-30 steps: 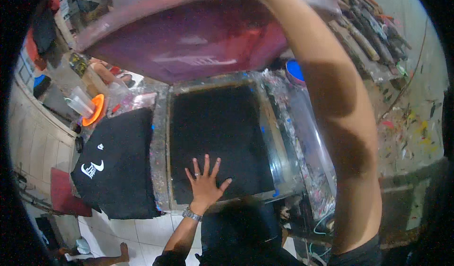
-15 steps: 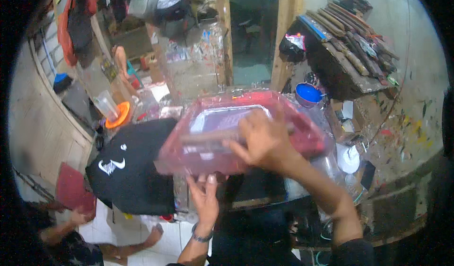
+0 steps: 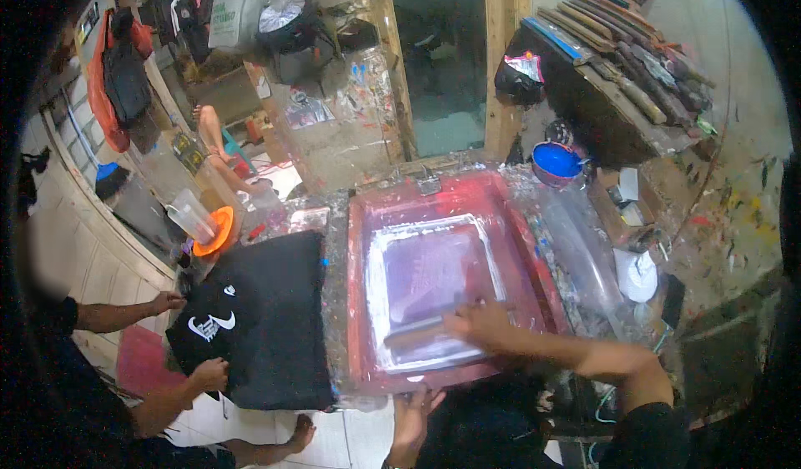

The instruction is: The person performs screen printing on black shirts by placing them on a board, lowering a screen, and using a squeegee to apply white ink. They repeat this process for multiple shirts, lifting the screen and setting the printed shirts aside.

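A red screen-printing frame (image 3: 534, 277) lies flat on the workbench (image 3: 338, 227), its mesh (image 3: 425, 269) bordered in white. In my right hand (image 3: 471, 325), slightly blurred, is a long squeegee (image 3: 407, 334) resting on the mesh near its front. My left hand (image 3: 413, 419) is at the frame's front edge, fingers curled against it from below. Left of the frame lies a folded black garment (image 3: 275, 319) with white printed marks. A co-worker's hand (image 3: 209, 375) touches that garment, with their other hand (image 3: 167, 302) at its far left side.
A blue-filled bowl (image 3: 557, 162), cardboard box (image 3: 622, 202), white container (image 3: 634, 273) and clear sheet (image 3: 584, 252) are at the right. Stacked squeegees (image 3: 609, 52) lie on a shelf above. An orange plate (image 3: 219, 237) holds a pitcher (image 3: 192, 223). Another person's leg (image 3: 210, 131) shows behind.
The screen frame has come down from raised to flat on the bench, covering the black cloth. My right hand has moved down with the squeegee. The co-worker has reached toward the left garment.
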### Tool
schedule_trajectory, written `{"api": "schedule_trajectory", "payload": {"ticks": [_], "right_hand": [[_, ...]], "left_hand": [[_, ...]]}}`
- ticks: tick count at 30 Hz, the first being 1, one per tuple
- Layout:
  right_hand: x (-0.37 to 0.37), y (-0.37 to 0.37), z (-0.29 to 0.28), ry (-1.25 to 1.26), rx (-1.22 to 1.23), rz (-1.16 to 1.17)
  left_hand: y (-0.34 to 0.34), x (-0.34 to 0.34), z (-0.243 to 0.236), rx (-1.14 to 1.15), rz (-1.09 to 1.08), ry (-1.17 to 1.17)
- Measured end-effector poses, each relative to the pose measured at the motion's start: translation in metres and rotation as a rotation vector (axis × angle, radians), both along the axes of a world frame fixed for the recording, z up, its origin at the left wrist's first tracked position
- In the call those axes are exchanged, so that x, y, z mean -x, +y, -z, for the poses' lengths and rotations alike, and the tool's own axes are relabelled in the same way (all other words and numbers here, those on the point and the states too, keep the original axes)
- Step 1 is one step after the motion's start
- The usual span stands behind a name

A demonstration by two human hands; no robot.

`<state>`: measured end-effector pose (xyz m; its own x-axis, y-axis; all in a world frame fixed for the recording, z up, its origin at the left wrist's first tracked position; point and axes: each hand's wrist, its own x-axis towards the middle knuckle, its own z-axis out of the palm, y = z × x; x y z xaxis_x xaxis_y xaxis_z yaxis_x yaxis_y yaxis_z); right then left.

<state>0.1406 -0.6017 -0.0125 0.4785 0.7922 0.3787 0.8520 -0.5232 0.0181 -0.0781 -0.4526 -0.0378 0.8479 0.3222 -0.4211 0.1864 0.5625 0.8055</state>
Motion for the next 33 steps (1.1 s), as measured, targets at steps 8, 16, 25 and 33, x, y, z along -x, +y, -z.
{"api": "schedule_trajectory", "payload": {"ticks": [8, 16, 25, 33], "right_hand": [[-0.17, 0.077, 0.026, -0.125, -0.08, 0.133], [-0.024, 0.009, 0.001, 0.265, 0.15, 0.049], [-0.239, 0.027, -0.024, 0.676, -0.278, 0.215], [-0.06, -0.062, 0.027, 0.472, 0.037, 0.244]], "left_hand": [[0.05, 0.014, 0.0, -0.422, 0.6, 0.403], [0.098, -0.127, -0.079, -1.943, 0.617, -0.037], [0.169, -0.345, -0.077, -2.107, 0.225, -0.54], [0.12, -0.186, -0.014, -1.979, 0.667, -0.228]]}}
